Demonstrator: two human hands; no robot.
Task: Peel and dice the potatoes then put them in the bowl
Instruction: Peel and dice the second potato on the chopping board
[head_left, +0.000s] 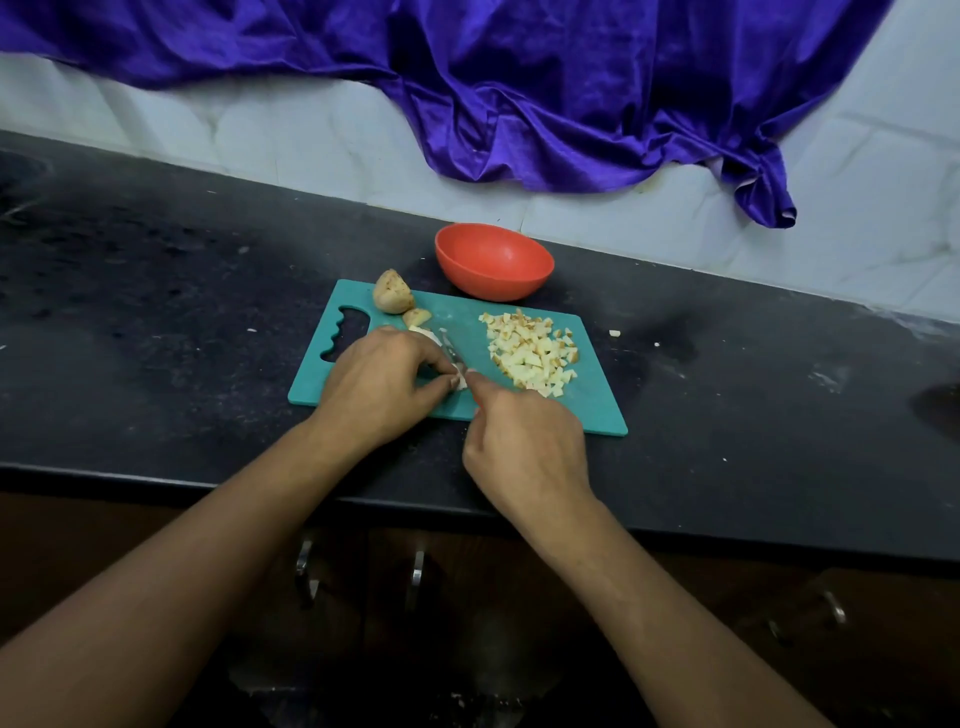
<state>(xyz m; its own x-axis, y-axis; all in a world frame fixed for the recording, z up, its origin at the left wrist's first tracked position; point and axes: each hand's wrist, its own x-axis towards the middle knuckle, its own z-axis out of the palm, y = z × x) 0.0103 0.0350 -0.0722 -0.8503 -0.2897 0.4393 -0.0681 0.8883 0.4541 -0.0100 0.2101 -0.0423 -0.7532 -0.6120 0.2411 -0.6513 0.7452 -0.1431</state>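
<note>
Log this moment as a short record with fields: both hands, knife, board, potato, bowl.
left hand: pinches a pale potato piece on the teal plastic cutting board
right hand: grips a small knife, blade next to the left fingertips
diced: pile of pale potato cubes on the board's right side
uncut: skin-on potato chunk at the board's far left corner
bowl: round red bowl behind the board, no potato visible inside
surface: black countertop

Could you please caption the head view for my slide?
Left hand holds potato; right hand slices it with knife on teal board.
</note>
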